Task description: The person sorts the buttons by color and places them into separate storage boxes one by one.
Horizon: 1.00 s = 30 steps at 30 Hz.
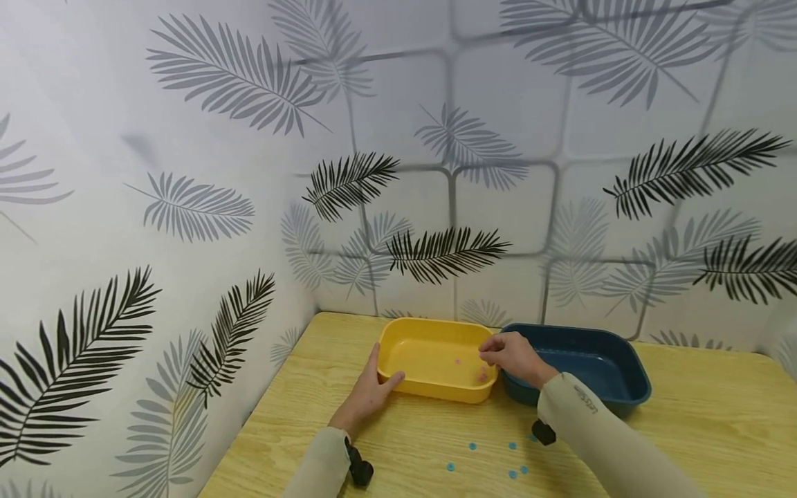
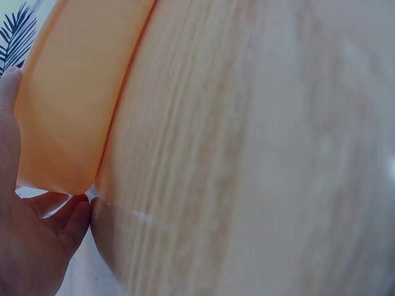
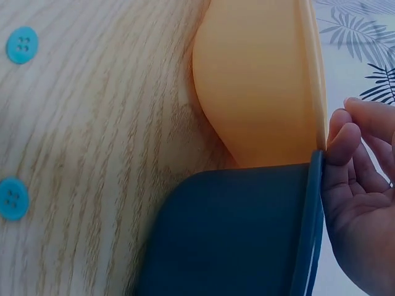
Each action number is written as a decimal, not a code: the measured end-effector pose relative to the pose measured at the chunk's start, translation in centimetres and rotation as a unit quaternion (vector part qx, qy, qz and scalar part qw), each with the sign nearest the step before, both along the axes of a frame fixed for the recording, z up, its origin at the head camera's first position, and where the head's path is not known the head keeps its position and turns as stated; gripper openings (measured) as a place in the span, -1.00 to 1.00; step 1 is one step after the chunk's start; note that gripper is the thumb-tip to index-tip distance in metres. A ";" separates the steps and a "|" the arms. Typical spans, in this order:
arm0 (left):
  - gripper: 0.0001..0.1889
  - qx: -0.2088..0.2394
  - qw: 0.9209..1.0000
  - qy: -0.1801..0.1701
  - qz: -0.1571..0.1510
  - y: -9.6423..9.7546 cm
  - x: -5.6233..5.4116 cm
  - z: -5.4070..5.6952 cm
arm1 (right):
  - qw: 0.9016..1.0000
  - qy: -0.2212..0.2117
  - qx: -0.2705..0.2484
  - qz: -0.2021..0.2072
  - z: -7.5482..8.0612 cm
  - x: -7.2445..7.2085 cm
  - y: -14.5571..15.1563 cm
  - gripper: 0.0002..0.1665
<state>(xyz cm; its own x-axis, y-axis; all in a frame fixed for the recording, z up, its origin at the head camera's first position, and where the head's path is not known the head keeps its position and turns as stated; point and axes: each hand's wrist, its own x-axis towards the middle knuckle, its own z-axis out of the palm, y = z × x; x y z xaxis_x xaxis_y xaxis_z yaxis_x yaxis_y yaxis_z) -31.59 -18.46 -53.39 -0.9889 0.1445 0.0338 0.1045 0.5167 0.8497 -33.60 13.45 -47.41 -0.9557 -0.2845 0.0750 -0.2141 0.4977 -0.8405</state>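
Note:
At the yellow tray's [image 1: 429, 392] left end, my left hand [image 1: 367, 398] grips the corner, thumb on the front rim and fingers along the outer side. The left wrist view shows this hand [image 2: 34, 234] against the tray's orange-looking wall [image 2: 74, 92]. My right hand [image 1: 513, 354] hovers over the tray's right end, where the blue tray [image 1: 579, 366] adjoins it. Thumb and forefinger come together in the right wrist view, the other fingers of this hand [image 3: 364, 191] curled; I cannot tell whether something small sits between the tips. A few small pink buttons [image 1: 457, 361] lie inside the yellow tray.
Several blue buttons [image 1: 472, 446] are scattered on the wooden table [image 1: 716, 415] in front of the trays; four-holed blue buttons [image 3: 22, 45] show up close in the right wrist view. A leaf-patterned wall [image 1: 429, 207] stands behind the table and along its left side.

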 end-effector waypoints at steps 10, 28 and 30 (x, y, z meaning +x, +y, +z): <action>-0.07 -0.007 1.000 0.000 0.004 -0.1 -0.3 -0.3 | 1.000 -0.006 0.021 -0.017 0.3 -0.8 -0.4 -0.77; -0.06 0.004 1.000 0.005 -0.014 -0.3 -0.3 -0.5 | 0.997 -0.022 0.068 -0.027 0.4 -1.3 -1.3 -0.76; -0.06 0.007 1.000 0.005 -0.014 -0.3 -0.3 -0.3 | 0.997 -0.016 0.071 -0.020 0.4 -1.3 -1.3 -0.73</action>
